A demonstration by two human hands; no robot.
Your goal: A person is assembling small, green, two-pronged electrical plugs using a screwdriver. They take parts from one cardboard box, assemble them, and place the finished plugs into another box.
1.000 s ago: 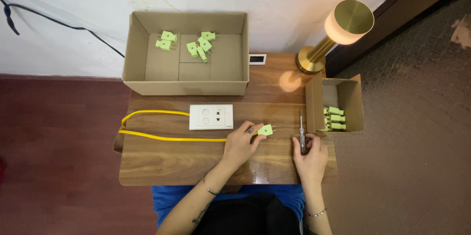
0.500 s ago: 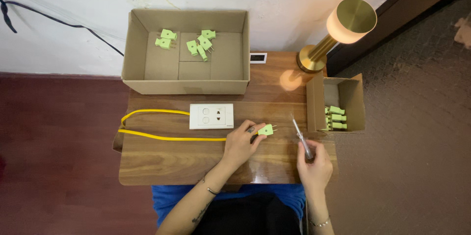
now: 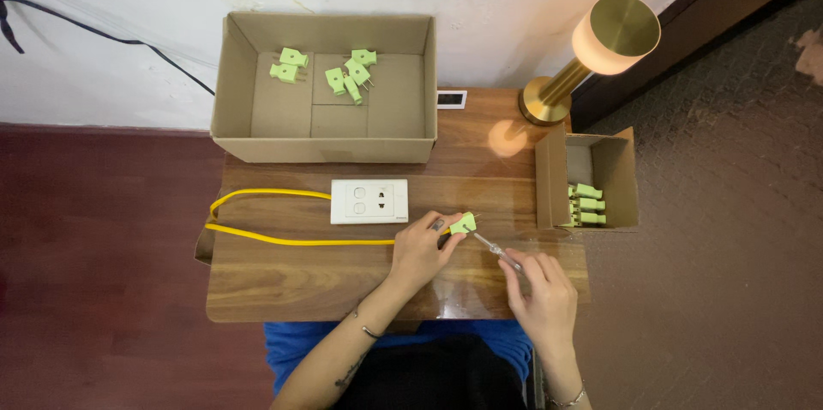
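- The green plug (image 3: 464, 223) at the end of the yellow cable (image 3: 283, 241) sits above the worktop (image 3: 283, 281), pinched in the left hand (image 3: 420, 249).
- The right hand (image 3: 538, 290) is closed on a screwdriver (image 3: 495, 247), its tip at the plug: this plug looks mid-assembly.
- Five green plugs lie in the large box (image 3: 236, 84); several are lined up in the small box (image 3: 549, 179).
- A white socket (image 3: 369, 201) lies near.

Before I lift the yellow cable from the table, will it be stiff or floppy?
Probably floppy: the yellow cable lies in a loose loop on the table, so it should sag and trail. It looks thin, so likely light. One end runs to the green plug in the left hand, so pulling may tug that.
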